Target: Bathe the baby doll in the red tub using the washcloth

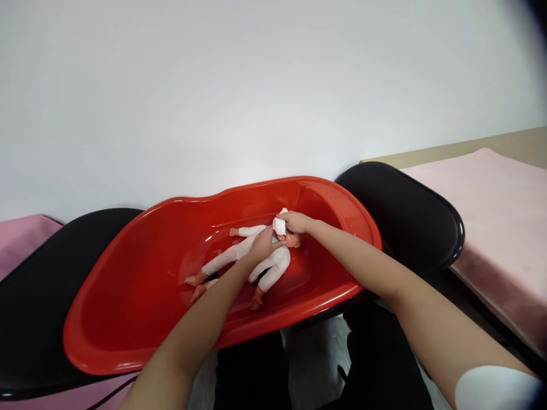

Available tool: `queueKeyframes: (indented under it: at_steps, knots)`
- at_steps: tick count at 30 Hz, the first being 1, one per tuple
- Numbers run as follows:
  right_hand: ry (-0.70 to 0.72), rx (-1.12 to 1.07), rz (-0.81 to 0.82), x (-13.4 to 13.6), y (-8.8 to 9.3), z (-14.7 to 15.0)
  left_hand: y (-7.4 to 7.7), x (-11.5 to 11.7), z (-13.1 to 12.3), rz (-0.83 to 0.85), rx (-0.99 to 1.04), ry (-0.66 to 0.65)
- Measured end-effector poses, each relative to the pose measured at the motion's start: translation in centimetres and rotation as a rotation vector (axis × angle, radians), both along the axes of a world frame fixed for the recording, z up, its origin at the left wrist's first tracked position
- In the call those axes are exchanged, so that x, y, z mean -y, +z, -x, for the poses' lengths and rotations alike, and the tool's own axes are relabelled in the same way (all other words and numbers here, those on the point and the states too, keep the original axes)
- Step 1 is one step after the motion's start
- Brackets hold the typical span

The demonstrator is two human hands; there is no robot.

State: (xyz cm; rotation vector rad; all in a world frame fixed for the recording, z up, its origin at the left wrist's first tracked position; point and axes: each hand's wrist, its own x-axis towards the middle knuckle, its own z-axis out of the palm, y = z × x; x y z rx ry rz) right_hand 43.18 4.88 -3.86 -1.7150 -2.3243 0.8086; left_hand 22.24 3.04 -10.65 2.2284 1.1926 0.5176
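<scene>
A baby doll (245, 249) with a white cloth body lies on its back inside a red baby bathtub (141, 273), its head to the right and bare feet to the left. My right hand (297, 222) is closed on a small white cloth (280, 226) over the doll's face, which the cloth and fingers partly cover. My left hand (262, 246) grips the doll at its upper chest and neck, thumb and fingers apart around it, fingertips close to the cloth. One doll arm reaches toward the near wall of the tub, the other toward the far side.
The tub rests between a black rounded seat (55, 285) on the left and another black rounded surface (401, 216) on the right. A pink-covered surface (504, 210) is at far right. A white wall (256, 97) stands behind the tub. My legs are below its near edge.
</scene>
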Motion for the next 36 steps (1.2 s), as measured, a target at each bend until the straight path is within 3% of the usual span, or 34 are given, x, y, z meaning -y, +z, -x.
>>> queueKeyframes:
  at_steps: [4, 11, 17, 26, 32, 36]
  knots:
    - [0.008, 0.040, 0.025, -0.7, -0.3, -0.5, 0.5, 0.4, -0.9, -0.041, -0.162, 0.023]
    - [-0.131, 0.218, 0.060, -1.7, 0.4, -2.8, 0.9, 1.5, -1.4, -0.053, -0.257, -0.048]
    - [0.016, 0.173, 0.059, -0.5, 0.7, -0.6, 1.5, 1.7, -2.0, -0.012, -0.364, -0.046]
    - [-0.138, 0.344, 0.131, -1.3, 1.7, -2.7, 0.6, 0.9, -0.9, -0.006, -0.081, -0.095]
    - [0.073, 0.201, 0.082, -0.3, 1.8, -0.8, 0.5, 0.8, -1.0, 0.020, -0.127, -0.027]
    - [0.025, 0.236, 0.098, -1.0, 1.4, -1.8, 1.1, 0.9, -1.0, 0.042, -0.128, -0.069]
